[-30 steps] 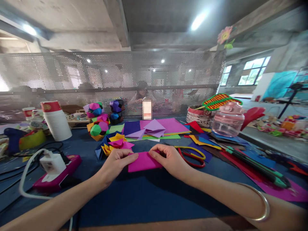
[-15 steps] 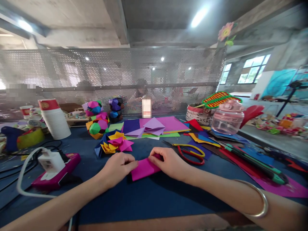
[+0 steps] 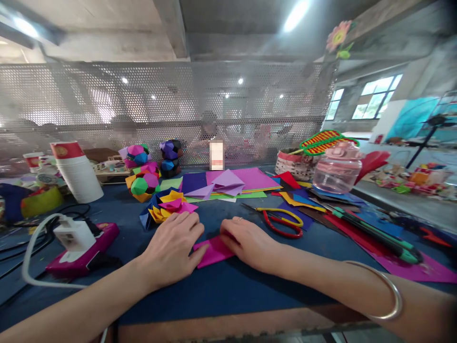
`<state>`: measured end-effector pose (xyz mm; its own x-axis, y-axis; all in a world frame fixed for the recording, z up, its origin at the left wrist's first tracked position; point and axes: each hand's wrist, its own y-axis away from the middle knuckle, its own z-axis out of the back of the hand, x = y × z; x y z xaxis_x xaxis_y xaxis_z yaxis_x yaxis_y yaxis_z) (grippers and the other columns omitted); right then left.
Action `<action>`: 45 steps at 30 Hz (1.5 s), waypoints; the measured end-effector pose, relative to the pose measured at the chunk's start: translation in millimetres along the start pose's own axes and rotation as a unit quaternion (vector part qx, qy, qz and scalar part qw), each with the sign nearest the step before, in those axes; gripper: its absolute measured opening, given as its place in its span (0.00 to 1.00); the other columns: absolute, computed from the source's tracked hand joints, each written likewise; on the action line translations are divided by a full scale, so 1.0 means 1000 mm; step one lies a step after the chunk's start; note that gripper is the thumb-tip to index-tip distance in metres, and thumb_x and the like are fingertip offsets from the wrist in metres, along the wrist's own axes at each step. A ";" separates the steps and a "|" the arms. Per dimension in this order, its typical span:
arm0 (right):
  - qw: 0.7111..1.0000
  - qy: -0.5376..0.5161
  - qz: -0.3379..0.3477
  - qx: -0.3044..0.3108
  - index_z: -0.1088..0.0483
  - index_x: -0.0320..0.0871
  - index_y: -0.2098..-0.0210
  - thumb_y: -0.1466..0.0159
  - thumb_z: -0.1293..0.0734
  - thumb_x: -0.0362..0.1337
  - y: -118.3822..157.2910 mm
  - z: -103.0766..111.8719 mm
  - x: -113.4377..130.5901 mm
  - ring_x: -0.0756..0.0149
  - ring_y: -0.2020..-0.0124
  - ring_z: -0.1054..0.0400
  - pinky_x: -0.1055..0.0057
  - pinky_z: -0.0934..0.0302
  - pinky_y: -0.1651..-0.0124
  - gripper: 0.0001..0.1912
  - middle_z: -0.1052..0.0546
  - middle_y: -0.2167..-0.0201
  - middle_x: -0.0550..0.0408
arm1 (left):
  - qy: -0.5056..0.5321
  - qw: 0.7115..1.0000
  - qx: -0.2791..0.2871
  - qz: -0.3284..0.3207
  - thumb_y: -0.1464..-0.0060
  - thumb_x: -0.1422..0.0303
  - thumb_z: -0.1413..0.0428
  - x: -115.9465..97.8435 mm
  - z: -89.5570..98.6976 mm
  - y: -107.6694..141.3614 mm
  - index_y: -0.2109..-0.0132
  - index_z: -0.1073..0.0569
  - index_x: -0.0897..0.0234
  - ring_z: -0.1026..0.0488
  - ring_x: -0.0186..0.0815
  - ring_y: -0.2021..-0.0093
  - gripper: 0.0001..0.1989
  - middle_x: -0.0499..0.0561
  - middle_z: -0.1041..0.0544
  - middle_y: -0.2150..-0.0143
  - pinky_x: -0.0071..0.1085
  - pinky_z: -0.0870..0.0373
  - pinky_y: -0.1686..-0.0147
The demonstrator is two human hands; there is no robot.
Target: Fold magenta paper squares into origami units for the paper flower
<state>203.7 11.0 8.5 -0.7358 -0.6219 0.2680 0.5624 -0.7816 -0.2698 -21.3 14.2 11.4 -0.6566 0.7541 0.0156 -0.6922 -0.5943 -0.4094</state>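
Note:
A folded strip of magenta paper (image 3: 216, 251) lies on the dark blue table, between my two hands. My left hand (image 3: 174, 245) rests at its left end, the thumb touching the paper's edge and the fingers stretched forward, apart from the thumb. On the other end, my right hand (image 3: 248, 243) has its fingers curled over the paper and presses it down; its fingertips are partly hidden. Just beyond my left hand sits a folded-paper piece in yellow, pink and blue (image 3: 166, 206). Scissors (image 3: 282, 220) with red and yellow handles lie open beyond my right hand.
Paper sheets (image 3: 257, 180) and folded-paper balls (image 3: 144, 185) stand at the back. On the left are a power strip (image 3: 103, 240) with cables and stacked paper cups (image 3: 78, 176). A utility knife (image 3: 378, 236), coloured paper and a pink bottle (image 3: 337, 171) are on the right.
My left hand has loosened its pinch, its fingers stretching forward and the thumb staying at the paper's edge. My right hand has settled flatter over the paper. The view has tilted slightly.

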 end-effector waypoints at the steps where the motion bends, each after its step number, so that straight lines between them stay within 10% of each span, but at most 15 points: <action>1: 1.000 0.006 0.001 0.003 0.35 0.43 0.66 0.31 0.39 0.29 0.000 0.000 0.000 0.61 0.65 0.36 0.67 0.44 0.61 0.07 0.28 0.68 0.52 | 0.004 1.000 0.003 -0.028 0.35 0.70 0.51 0.000 0.002 -0.001 0.55 0.27 0.70 0.32 0.53 0.54 0.10 0.64 0.28 0.53 0.52 0.34 0.54; 7: 0.999 0.031 0.011 0.013 0.35 0.43 0.65 0.29 0.40 0.30 0.001 -0.001 -0.001 0.62 0.64 0.35 0.68 0.45 0.62 0.07 0.27 0.68 0.53 | 0.081 0.967 0.091 -0.222 0.38 0.84 0.58 0.003 0.007 -0.001 0.40 0.32 0.61 0.29 0.36 0.46 0.25 0.53 0.25 0.45 0.28 0.30 0.46; 24: 0.999 0.032 -0.025 -0.010 0.34 0.39 0.50 0.32 0.37 0.34 0.008 -0.004 0.006 0.55 0.51 0.35 0.58 0.39 0.46 0.12 0.28 0.51 0.44 | -0.048 0.956 0.203 -0.205 0.47 0.81 0.50 -0.020 0.017 -0.001 0.45 0.29 0.72 0.28 0.48 0.53 0.22 0.58 0.24 0.49 0.42 0.22 0.58; 35: 0.998 0.050 -0.034 0.019 0.39 0.40 0.37 0.31 0.40 0.38 0.025 0.004 0.011 0.46 0.41 0.41 0.44 0.46 0.39 0.25 0.34 0.38 0.41 | -0.022 0.962 0.181 -0.202 0.52 0.84 0.53 -0.009 0.019 0.017 0.32 0.39 0.71 0.32 0.46 0.36 0.38 0.60 0.33 0.33 0.37 0.29 0.41; 45: 0.999 0.013 -0.032 -0.004 0.37 0.43 0.39 0.35 0.42 0.26 0.033 0.002 -0.004 0.52 0.42 0.37 0.50 0.42 0.40 0.25 0.32 0.41 0.43 | 0.029 0.977 0.108 -0.184 0.51 0.82 0.53 0.002 0.036 0.032 0.45 0.26 0.64 0.21 0.40 0.53 0.27 0.55 0.22 0.44 0.30 0.25 0.55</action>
<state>226.0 -12.3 0.9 -0.7794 -0.5695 0.2614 0.5111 -0.8191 -0.2604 -56.1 -13.5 31.2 -0.3381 0.9384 0.0718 -0.9293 -0.3208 -0.1832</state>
